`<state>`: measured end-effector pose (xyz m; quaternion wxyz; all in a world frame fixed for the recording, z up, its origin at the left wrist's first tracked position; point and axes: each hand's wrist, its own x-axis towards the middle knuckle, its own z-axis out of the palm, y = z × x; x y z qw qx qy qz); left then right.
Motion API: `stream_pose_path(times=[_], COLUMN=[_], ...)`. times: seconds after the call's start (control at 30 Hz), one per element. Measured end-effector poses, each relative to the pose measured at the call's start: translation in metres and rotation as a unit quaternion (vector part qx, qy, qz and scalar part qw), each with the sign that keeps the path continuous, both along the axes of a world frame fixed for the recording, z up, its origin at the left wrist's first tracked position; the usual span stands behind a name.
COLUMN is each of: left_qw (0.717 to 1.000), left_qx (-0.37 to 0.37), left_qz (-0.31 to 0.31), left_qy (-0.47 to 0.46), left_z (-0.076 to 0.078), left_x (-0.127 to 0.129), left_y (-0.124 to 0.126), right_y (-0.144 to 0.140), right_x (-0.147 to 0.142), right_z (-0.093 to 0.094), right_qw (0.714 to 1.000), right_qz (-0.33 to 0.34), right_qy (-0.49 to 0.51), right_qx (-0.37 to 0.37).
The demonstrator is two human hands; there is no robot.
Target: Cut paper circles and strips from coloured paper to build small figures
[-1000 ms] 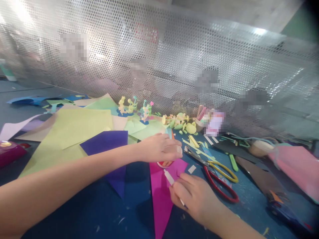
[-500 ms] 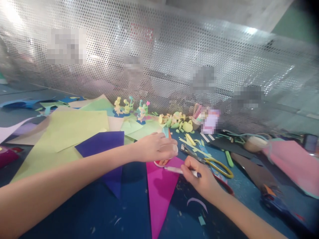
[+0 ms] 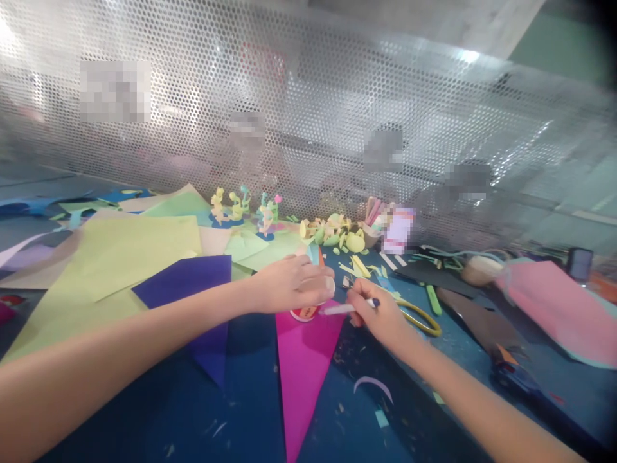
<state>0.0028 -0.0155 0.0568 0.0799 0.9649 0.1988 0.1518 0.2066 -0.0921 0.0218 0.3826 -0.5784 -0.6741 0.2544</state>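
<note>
The left hand [image 3: 292, 283] presses down on a small round red-and-white container [image 3: 304, 313] at the top edge of the magenta paper triangle [image 3: 301, 360]. The right hand [image 3: 378, 315] pinches a white pen [image 3: 344, 308] — its tip at the container's rim — with yellow-handled scissors [image 3: 419, 315] just behind.

Two bare forearms come into view from the lower edge, with no sleeves, watch, bracelet or rings showing on them; the left hand [image 3: 289, 283] and the right hand [image 3: 378, 315] are both ungloved, slim, with short plain fingernails visible on the left fingers [image 3: 328, 283]
</note>
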Motion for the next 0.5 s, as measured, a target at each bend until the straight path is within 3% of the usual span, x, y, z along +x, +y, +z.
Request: stream_pose_path(times=[0.13,0.3,0.5], left_qw=[1.000,0.997,1.000], left_qx=[0.012,0.066,0.016], left_qz=[-0.006,-0.031,0.004], left_qy=[-0.003,0.007,0.022], left_z=[-0.001,-0.005,0.002], left_x=[-0.001,-0.002,0.003], left_y=[0.001,0.004,0.000], right_y=[0.009,0.017,0.020], right_x=[-0.001,-0.002,-0.005], right_z=[0.006,0.007,0.000], right_qw=[0.998,0.994,0.992], right_qz=[-0.007,-0.064,-0.078], right_qy=[0.053,0.088,0.095], right_qx=[-0.026,-0.001,0.017])
